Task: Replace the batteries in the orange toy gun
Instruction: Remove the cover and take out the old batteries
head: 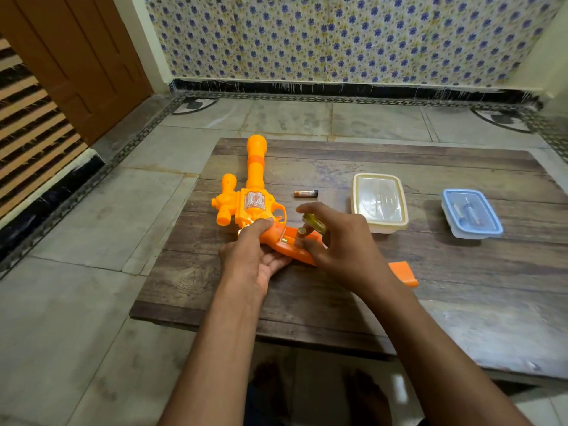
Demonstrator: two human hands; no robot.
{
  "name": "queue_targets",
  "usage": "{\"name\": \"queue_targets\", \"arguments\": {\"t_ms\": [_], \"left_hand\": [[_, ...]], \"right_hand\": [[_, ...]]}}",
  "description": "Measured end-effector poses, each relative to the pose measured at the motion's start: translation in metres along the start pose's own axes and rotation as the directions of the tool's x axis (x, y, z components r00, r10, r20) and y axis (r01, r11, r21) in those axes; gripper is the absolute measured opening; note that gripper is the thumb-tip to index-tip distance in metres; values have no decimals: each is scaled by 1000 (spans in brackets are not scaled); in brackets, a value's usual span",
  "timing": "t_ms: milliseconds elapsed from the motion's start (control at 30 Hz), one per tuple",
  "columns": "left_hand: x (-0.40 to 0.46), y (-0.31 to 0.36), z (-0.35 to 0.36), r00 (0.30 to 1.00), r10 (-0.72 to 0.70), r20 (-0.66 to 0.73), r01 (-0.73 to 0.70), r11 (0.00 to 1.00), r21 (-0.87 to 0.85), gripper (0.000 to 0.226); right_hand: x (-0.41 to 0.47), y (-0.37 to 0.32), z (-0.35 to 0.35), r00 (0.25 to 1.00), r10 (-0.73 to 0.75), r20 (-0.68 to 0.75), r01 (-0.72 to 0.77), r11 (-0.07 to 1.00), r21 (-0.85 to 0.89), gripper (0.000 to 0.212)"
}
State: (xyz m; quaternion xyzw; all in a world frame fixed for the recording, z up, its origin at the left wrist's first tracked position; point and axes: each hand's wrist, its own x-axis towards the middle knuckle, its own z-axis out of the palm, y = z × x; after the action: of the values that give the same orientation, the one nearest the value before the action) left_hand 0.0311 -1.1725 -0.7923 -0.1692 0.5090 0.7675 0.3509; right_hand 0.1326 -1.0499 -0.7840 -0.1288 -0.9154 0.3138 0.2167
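Orange toy gun (255, 201) on the wooden bench (461, 272) — left hand (255, 256) grips its handle, right hand (341, 241) pinches a battery (312, 226) at the open compartment, spare battery (305, 193) just beyond.

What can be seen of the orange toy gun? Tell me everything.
The orange toy gun looks like glossy moulded plastic. It lies flat on the wooden table, its long barrel pointing away from the person, a stubby second barrel on its left and a printed sticker on the body. Its grip has an open battery compartment with metal contacts showing. The left hand holds the grip; the right hand holds a battery at the compartment.
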Motion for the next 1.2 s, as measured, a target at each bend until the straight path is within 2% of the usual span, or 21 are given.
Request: {"name": "queue_targets", "arguments": {"t_ms": [133, 233, 300, 433, 533, 633, 767, 867, 900, 1000, 1067, 1200], "left_hand": [[1, -1, 0, 1000, 16, 4, -16, 1000, 25, 39], [1, 0, 0, 1000, 10, -10, -10, 1000, 23, 39], [1, 0, 0, 1000, 7, -21, -7, 1000, 16, 41], [1, 0, 1, 999, 4, -41, -4, 1000, 22, 42], [2, 1, 0, 999, 2, -52, 0, 1000, 31, 42], [0, 1, 0, 998, 21, -52, -19, 999, 44, 35], [-3, 1, 2, 989, 123, -86, -116, 990, 80, 15], [-2, -1, 1, 953, 270, -133, -243, 951, 190, 13], [-1, -3, 1, 925, 350, -148, -305, 915, 264, 19], [-4, -5, 0, 797, 594, -106, -459, 711, 533, 35], [-8, -6, 0, 772, 630, -90, -472, 662, 582, 40], [-10, -4, 0, 775, 619, -126, -453, 684, 573, 42]], "right_hand": [[9, -5, 0, 988, 13, -153, 9, 991, 137, 27], [29, -5, -7, 965, -26, -263, 29, 1000, 6, 16], [46, -2, -9, 982, -25, -188, -1, 990, -138, 15], [79, 3, -2, 988, 86, 125, -17, 882, -471, 15], [94, 3, 6, 965, 115, 237, 40, 825, -564, 19], [102, 7, 10, 952, 122, 280, 73, 800, -595, 24], [104, 10, 9, 959, 104, 262, 73, 807, -586, 21], [102, 12, 10, 968, 116, 224, 19, 854, -521, 16], [100, 12, 10, 972, 121, 204, -6, 871, -490, 14], [94, 12, 5, 976, 118, 186, -28, 905, -424, 19], [93, 11, 1, 978, 93, 187, -5, 905, -426, 25], [109, 10, -5, 985, -2, 172, 88, 866, -492, 30]]}}
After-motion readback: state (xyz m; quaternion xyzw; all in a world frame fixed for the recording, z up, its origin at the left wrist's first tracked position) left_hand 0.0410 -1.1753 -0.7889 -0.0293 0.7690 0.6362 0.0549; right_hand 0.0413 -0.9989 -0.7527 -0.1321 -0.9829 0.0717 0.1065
